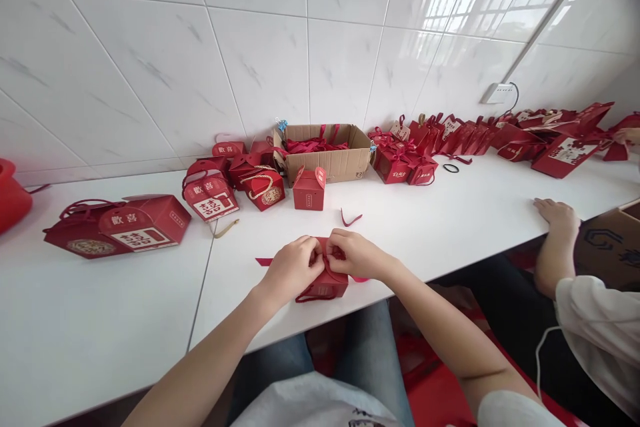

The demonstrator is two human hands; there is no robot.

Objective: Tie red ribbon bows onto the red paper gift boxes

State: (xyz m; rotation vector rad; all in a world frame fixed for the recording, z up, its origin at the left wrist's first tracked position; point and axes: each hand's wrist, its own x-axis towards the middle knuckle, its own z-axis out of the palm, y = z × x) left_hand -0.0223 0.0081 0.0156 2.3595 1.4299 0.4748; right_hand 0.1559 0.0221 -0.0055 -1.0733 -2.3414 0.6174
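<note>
A small red gift box (325,288) stands on the white table in front of me, close to the edge. My left hand (296,265) and my right hand (354,253) meet over its top, fingers pinched together. Between them a red ribbon (263,261) is gripped; one tail sticks out past my left hand and another shows beneath my right. The exact point where the fingertips hold it is partly hidden. A dark red cord hangs along the box's front lower edge. A short loose ribbon piece (351,218) lies just beyond my hands.
Behind stands a cardboard carton (327,167) of red ribbons. Several red boxes surround it, including one small upright box (309,189). Larger boxes (150,223) lie left; a black ring (451,168) lies right. A co-worker's hand (557,213) rests on the table at right.
</note>
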